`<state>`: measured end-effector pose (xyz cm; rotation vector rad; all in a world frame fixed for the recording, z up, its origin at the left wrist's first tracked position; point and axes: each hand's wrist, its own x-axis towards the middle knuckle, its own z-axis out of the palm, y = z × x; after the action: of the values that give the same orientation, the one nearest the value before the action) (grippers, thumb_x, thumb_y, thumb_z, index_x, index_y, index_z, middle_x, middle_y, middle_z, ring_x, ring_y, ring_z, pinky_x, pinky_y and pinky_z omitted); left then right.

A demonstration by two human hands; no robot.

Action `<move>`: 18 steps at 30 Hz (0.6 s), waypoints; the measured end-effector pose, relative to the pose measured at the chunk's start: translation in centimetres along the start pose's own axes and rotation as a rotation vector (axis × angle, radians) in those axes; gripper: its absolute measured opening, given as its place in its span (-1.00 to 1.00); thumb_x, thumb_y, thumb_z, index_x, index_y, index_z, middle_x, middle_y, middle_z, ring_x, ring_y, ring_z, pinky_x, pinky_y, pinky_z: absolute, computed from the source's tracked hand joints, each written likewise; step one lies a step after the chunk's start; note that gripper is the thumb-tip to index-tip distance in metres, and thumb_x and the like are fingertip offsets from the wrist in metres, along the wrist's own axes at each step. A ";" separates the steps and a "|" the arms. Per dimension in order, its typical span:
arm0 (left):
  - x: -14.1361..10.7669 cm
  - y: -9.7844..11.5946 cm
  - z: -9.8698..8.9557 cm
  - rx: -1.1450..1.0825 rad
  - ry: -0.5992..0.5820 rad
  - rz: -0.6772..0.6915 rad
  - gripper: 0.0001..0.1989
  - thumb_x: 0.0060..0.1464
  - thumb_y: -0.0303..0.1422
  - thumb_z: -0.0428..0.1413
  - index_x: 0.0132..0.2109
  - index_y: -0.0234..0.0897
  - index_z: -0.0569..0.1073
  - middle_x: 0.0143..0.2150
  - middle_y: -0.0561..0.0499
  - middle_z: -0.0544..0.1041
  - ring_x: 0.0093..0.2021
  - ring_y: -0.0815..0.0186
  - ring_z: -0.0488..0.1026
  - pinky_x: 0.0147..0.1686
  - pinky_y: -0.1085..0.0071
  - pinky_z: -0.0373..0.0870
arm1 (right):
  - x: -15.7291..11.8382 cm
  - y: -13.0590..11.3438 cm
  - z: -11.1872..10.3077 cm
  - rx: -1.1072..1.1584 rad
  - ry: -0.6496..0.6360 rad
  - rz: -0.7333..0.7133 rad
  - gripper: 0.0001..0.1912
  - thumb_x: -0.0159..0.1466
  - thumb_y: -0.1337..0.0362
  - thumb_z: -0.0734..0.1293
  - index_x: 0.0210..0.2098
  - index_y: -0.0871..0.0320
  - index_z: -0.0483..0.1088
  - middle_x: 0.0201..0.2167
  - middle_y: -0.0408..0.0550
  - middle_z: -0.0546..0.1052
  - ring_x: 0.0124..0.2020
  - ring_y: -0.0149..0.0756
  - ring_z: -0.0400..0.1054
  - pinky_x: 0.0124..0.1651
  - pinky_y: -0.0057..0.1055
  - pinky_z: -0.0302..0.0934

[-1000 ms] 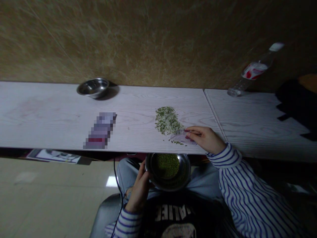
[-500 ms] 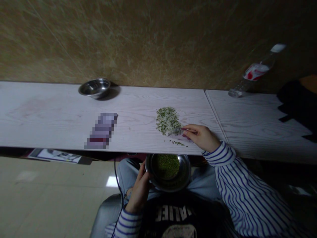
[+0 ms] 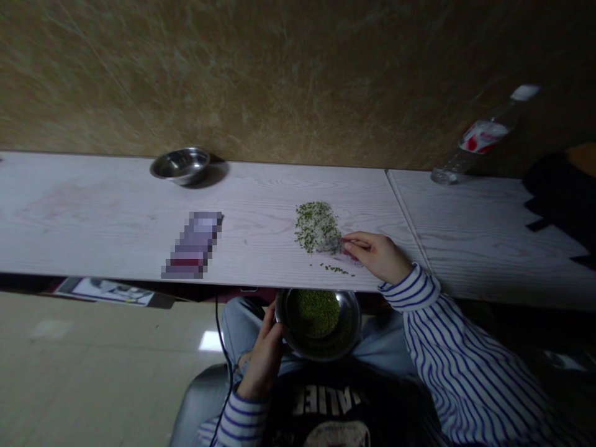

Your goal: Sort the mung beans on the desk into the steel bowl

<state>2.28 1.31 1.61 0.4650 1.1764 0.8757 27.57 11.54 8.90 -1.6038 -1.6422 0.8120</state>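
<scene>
A pile of green beans mixed with white grains (image 3: pixel 316 225) lies on the pale wooden table (image 3: pixel 261 248). At the pile's lower right, my right hand (image 3: pixel 375 253) is closed, pinching a thin, partly see-through purplish piece (image 3: pixel 352 256) that looks like plastic. A few loose green beans (image 3: pixel 336 269) lie just below it. My left hand (image 3: pixel 267 351) grips the left rim of a steel bowl (image 3: pixel 349 329) over my lap, below the table edge. Many green beans (image 3: pixel 319 312) are inside this bowl.
Near the wall stands a second steel bowl (image 3: pixel 181 166). A pixelated flat purple object (image 3: pixel 194 244) lies left of the pile. At the right are a clear bottle (image 3: pixel 484 136) with a red and white label and a dark item (image 3: pixel 559 198). A black cable (image 3: pixel 227 360) hangs by my left leg.
The view has shifted very slightly. Both hands keep nearly the same places and grips; no clear movement of the beans shows.
</scene>
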 end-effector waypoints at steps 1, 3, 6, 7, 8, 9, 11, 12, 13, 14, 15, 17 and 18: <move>0.0 0.0 0.0 -0.003 0.002 0.005 -0.33 -0.01 -0.28 0.15 0.28 -0.08 0.24 0.07 -0.06 0.49 -0.14 0.16 0.44 -0.37 0.39 0.36 | 0.0 0.0 -0.2 0.006 0.011 0.011 -0.74 0.19 0.31 0.30 -0.15 0.20 0.54 -0.32 0.03 0.64 -0.33 -0.22 0.54 -0.22 -0.31 0.45; 0.1 -0.1 0.0 -0.016 0.005 0.016 -0.32 -0.03 -0.28 0.17 0.27 -0.11 0.26 0.04 -0.08 0.51 -0.19 0.17 0.44 -0.42 0.40 0.35 | -0.2 -0.2 -0.5 0.029 0.019 0.019 -0.74 0.19 0.32 0.30 -0.15 0.20 0.54 -0.32 0.02 0.64 -0.35 -0.23 0.54 -0.25 -0.33 0.45; 0.2 -0.2 -0.2 -0.020 0.011 0.015 -0.30 -0.05 -0.26 0.18 0.28 -0.12 0.26 0.01 -0.10 0.53 -0.22 0.16 0.45 -0.45 0.39 0.34 | -0.6 -0.5 -0.3 0.051 -0.023 -0.011 -0.75 0.20 0.31 0.30 -0.16 0.18 0.54 -0.28 0.00 0.64 -0.35 -0.25 0.54 -0.25 -0.33 0.45; 0.2 -0.3 -0.2 -0.015 0.010 0.011 -0.29 -0.04 -0.26 0.18 0.28 -0.11 0.25 0.03 -0.09 0.52 -0.19 0.15 0.45 -0.43 0.39 0.36 | -0.6 -0.7 -0.1 0.040 -0.045 -0.036 -0.75 0.20 0.31 0.30 -0.16 0.17 0.55 -0.26 0.00 0.64 -0.33 -0.25 0.54 -0.22 -0.32 0.45; 0.2 -0.3 -0.3 -0.012 0.010 0.007 -0.29 -0.04 -0.26 0.18 0.29 -0.10 0.24 0.06 -0.09 0.50 -0.16 0.14 0.45 -0.41 0.38 0.37 | -0.5 -0.8 0.1 0.019 -0.067 -0.067 -0.75 0.21 0.30 0.30 -0.15 0.16 0.55 -0.24 -0.01 0.64 -0.30 -0.25 0.54 -0.19 -0.31 0.44; 0.2 -0.4 -0.4 -0.015 0.009 0.011 -0.30 -0.03 -0.28 0.17 0.29 -0.09 0.24 0.10 -0.08 0.47 -0.11 0.13 0.44 -0.38 0.38 0.38 | -0.4 -0.9 0.3 -0.010 -0.082 -0.102 -0.74 0.22 0.30 0.30 -0.14 0.14 0.55 -0.22 -0.02 0.64 -0.26 -0.25 0.53 -0.14 -0.30 0.43; 0.2 -0.4 -0.6 -0.019 0.005 0.017 -0.31 -0.02 -0.31 0.15 0.29 -0.07 0.23 0.16 -0.06 0.43 -0.06 0.14 0.42 -0.34 0.38 0.39 | 0.1 -1.1 0.6 -0.072 -0.109 -0.170 -0.74 0.24 0.30 0.30 -0.12 0.10 0.55 -0.19 -0.05 0.64 -0.19 -0.25 0.52 -0.06 -0.29 0.40; 0.2 -0.4 -0.6 -0.019 0.003 0.022 -0.32 -0.02 -0.32 0.13 0.29 -0.06 0.23 0.17 -0.06 0.41 -0.07 0.15 0.42 -0.33 0.39 0.39 | 0.4 -1.2 0.7 -0.093 -0.125 -0.196 -0.74 0.25 0.30 0.29 -0.12 0.09 0.55 -0.18 -0.07 0.64 -0.17 -0.25 0.52 -0.04 -0.29 0.38; 0.2 -0.4 -0.7 -0.015 0.004 0.025 -0.32 -0.01 -0.32 0.12 0.29 -0.06 0.23 0.17 -0.05 0.41 -0.09 0.16 0.41 -0.33 0.39 0.39 | 0.7 -1.3 0.8 -0.108 -0.142 -0.214 -0.74 0.26 0.30 0.29 -0.11 0.07 0.55 -0.17 -0.08 0.64 -0.16 -0.26 0.52 -0.03 -0.30 0.38; 0.1 -0.3 -0.8 -0.010 0.007 0.027 -0.32 -0.01 -0.33 0.12 0.29 -0.06 0.22 0.17 -0.05 0.41 -0.11 0.18 0.41 -0.33 0.38 0.39 | 1.0 -1.4 0.8 -0.119 -0.158 -0.227 -0.74 0.26 0.31 0.28 -0.11 0.06 0.55 -0.17 -0.09 0.63 -0.15 -0.27 0.52 -0.02 -0.30 0.37; 0.1 -0.3 -0.8 -0.008 0.010 0.029 -0.32 -0.01 -0.33 0.12 0.29 -0.06 0.22 0.17 -0.06 0.40 -0.12 0.18 0.41 -0.33 0.38 0.39 | 1.3 -1.5 0.8 -0.128 -0.174 -0.236 -0.74 0.27 0.31 0.28 -0.11 0.05 0.56 -0.16 -0.10 0.63 -0.15 -0.27 0.52 -0.02 -0.31 0.37; 0.1 -0.3 -0.8 -0.012 0.013 0.028 -0.33 -0.01 -0.33 0.12 0.29 -0.08 0.23 0.18 -0.06 0.40 -0.12 0.19 0.41 -0.33 0.39 0.39 | 1.8 -1.6 0.7 -0.147 -0.199 -0.241 -0.74 0.27 0.32 0.28 -0.12 0.03 0.56 -0.16 -0.11 0.63 -0.15 -0.27 0.52 -0.01 -0.31 0.37; 0.0 -0.2 -0.8 -0.015 0.010 0.026 -0.32 -0.02 -0.33 0.11 0.29 -0.07 0.23 0.18 -0.05 0.40 -0.11 0.19 0.41 -0.33 0.39 0.39 | 1.9 -1.5 0.6 -0.154 -0.210 -0.239 -0.74 0.27 0.33 0.28 -0.13 0.03 0.56 -0.16 -0.11 0.63 -0.15 -0.27 0.52 -0.01 -0.30 0.37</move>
<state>1.61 1.09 1.14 0.4652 1.1746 0.9095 26.18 13.43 9.91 -1.4242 -2.0446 0.7649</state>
